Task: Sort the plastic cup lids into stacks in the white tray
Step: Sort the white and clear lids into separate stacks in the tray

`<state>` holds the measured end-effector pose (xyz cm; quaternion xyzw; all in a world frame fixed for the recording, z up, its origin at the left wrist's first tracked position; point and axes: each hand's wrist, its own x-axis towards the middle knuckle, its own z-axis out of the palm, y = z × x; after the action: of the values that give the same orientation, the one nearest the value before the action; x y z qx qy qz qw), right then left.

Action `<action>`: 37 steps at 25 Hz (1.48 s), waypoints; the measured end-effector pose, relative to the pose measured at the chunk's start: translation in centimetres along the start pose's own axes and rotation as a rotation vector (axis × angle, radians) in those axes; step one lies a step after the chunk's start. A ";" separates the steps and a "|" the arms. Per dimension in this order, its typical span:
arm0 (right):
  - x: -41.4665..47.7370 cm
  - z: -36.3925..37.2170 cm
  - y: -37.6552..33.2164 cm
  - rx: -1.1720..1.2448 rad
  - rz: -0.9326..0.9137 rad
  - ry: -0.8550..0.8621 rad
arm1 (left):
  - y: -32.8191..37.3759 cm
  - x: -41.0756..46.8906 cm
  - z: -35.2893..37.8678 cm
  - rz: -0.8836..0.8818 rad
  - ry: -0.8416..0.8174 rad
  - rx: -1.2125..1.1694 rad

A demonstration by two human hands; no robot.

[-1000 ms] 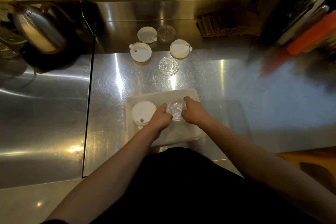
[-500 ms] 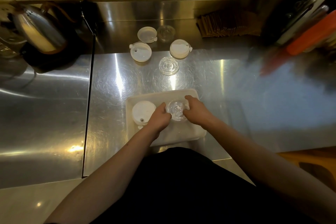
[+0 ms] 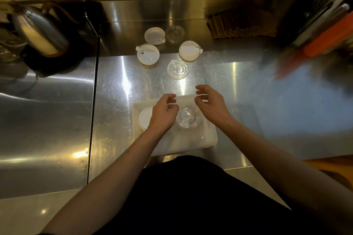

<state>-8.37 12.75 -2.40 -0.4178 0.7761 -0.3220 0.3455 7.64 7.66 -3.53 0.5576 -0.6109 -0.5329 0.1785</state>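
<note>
The white tray [image 3: 202, 140] sits on the steel counter close to me. Inside it stand a clear domed lid stack [image 3: 188, 117] and a white lid stack [image 3: 145, 117], the latter partly hidden by my left hand [image 3: 163, 113]. My right hand [image 3: 209, 102] hovers over the tray's far right corner. Both hands are empty with loosely curled fingers, just above the clear stack. Farther back on the counter lie a flat clear lid [image 3: 177, 69], two white lids with tabs [image 3: 148, 54] [image 3: 190, 50], a translucent white lid [image 3: 154, 35] and a clear domed lid [image 3: 174, 33].
A steel kettle [image 3: 39, 32] on a dark base stands at the back left. Brown paper sleeves [image 3: 241, 25] lie at the back right, with orange-handled tools [image 3: 328, 41] at the far right. A seam [image 3: 93, 101] splits the counter left of the tray.
Both hands let go of the clear lid stack in the tray and rose off it, moving away from me toward the far edge of the tray.
</note>
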 end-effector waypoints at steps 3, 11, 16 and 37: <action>1.2 -0.3 -0.6 0.005 -0.026 0.007 | 0.5 1.2 -0.5 0.101 0.059 0.029; 6.2 -0.4 -2.1 0.000 -0.010 0.022 | 2.5 6.5 -2.5 0.060 0.103 0.114; 9.9 0.0 -2.8 -0.038 0.047 -0.011 | 3.4 10.3 -3.1 -0.048 0.063 0.137; 20.3 3.2 0.2 -0.089 0.325 -0.131 | 2.7 20.1 -0.4 -0.296 -0.024 0.004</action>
<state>-14.24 -5.55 -9.80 -0.3216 0.8227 -0.1992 0.4242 0.35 -10.56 -8.64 0.6356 -0.5251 -0.5588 0.0897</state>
